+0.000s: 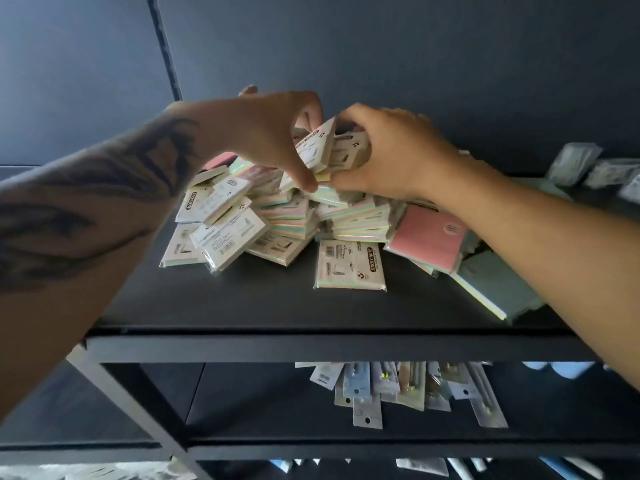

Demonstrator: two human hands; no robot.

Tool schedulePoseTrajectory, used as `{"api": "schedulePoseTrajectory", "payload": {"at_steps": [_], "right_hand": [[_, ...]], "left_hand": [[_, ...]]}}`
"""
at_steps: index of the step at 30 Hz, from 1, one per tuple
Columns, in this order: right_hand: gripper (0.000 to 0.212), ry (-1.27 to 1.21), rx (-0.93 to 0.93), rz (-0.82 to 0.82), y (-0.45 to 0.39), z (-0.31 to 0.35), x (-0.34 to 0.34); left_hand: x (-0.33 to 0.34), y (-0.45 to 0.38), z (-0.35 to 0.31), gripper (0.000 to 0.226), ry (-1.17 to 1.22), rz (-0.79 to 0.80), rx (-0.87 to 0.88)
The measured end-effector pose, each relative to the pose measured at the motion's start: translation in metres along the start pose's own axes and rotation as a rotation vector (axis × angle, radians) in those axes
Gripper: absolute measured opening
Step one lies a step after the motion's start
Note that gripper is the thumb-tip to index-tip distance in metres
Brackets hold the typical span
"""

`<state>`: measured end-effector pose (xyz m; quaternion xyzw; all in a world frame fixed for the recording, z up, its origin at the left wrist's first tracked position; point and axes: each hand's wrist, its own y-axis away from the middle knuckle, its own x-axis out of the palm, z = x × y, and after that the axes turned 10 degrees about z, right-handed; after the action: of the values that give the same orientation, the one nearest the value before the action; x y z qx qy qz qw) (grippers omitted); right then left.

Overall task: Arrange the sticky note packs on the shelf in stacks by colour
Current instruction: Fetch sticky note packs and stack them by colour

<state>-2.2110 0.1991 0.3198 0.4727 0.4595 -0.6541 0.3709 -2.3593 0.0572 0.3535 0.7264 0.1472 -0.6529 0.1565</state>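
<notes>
Two hands, the left hand (273, 133) and the right hand (391, 150), are in view. Sticky note packs (277, 216) lie in one heap, too many and too overlapped to count. One pink pack (426, 237) shows plainly; three shelves (242, 299) appear.

Slim hanging-style packets (401, 386) lie in a row on a lower dark shelf (311, 445), clear-wrapped grey packets (575, 164) sit far right, before a dark blue wall (415, 46).
</notes>
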Motion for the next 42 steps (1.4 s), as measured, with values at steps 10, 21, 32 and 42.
{"api": "schedulePoseTrajectory", "payload": {"at_steps": [10, 21, 32, 42], "right_hand": [[0.082, -0.064, -0.093, -0.076, 0.063, -0.017, -0.004], [0.066, -0.294, -0.504, 0.026, 0.155, 0.049, 0.04], [0.066, -0.412, -0.821, 0.164, 0.17, 0.284, 0.111], [0.056, -0.47, -0.95, 0.179, 0.131, 0.539, 0.169]], "left_hand": [[0.019, 0.087, -0.05, 0.087, 0.144, -0.147, -0.074], [0.085, 0.281, -0.1, 0.092, 0.13, -0.131, -0.527], [0.135, 0.5, 0.005, 0.096, 0.034, -0.095, -0.927], [0.144, 0.673, 0.161, 0.094, 0.074, -0.125, -1.118]]}}
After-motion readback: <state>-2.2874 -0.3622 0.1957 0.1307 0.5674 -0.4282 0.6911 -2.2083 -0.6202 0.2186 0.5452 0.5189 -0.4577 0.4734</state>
